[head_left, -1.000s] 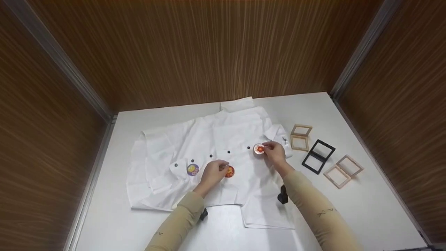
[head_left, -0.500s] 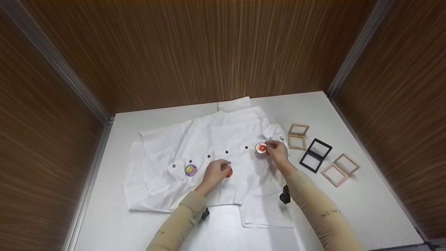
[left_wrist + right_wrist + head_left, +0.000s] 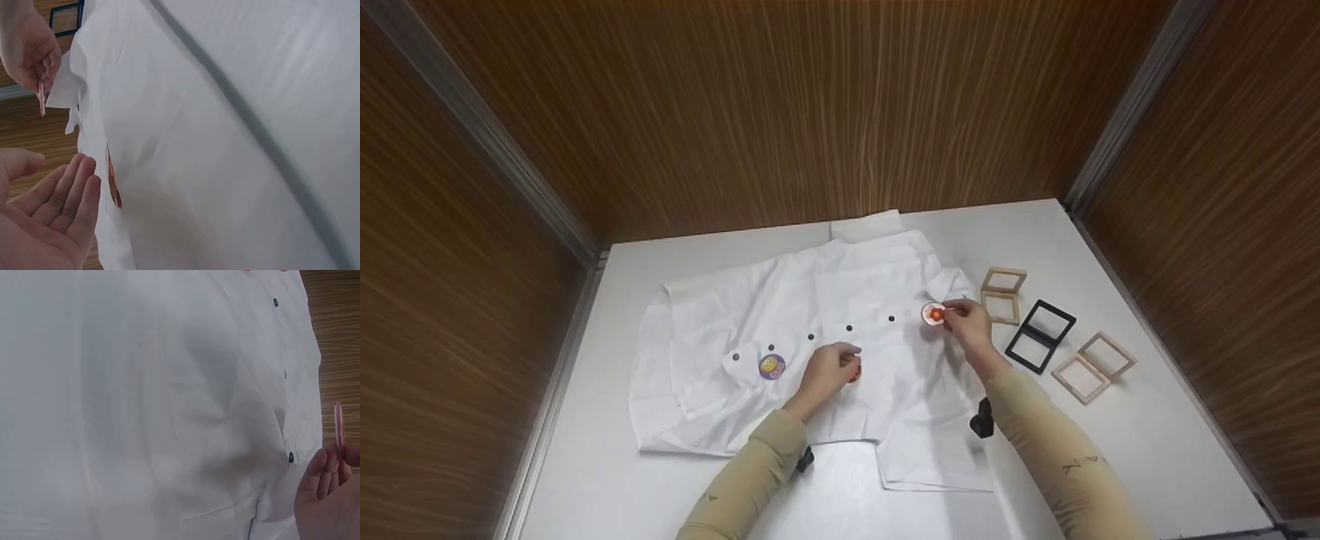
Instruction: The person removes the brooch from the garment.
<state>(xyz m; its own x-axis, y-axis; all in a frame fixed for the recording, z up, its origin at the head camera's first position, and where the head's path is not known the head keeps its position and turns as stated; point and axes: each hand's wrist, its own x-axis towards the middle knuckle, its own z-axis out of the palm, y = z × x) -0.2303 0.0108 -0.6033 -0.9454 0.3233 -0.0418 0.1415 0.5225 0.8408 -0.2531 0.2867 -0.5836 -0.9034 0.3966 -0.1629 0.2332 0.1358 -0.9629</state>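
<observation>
A white shirt with dark buttons (image 3: 870,289) lies spread on the white table. My right hand (image 3: 971,330) pinches a round pin badge (image 3: 932,314) with a red flower by its edge, over the shirt near the collar. Seen edge-on in the right wrist view, that badge (image 3: 338,424) stands up between thumb and fingers. My left hand (image 3: 825,371) hovers at a red round badge (image 3: 856,373) on the shirt, which it partly covers. In the left wrist view its thumb and fingers (image 3: 79,216) are apart, close to that badge (image 3: 113,177).
A purple badge with a yellow smiley (image 3: 772,366) sits on the shirt at left. To the right lie three opened hinged frames: a tan one (image 3: 1001,294), a black one (image 3: 1041,337) and a pink one (image 3: 1093,367). Brown wood-grain walls (image 3: 840,112) enclose the table.
My right hand has moved slightly right with the flower badge, away from the row of buttons. The left hand has stayed nearly still beside the red badge, covering more of it.
</observation>
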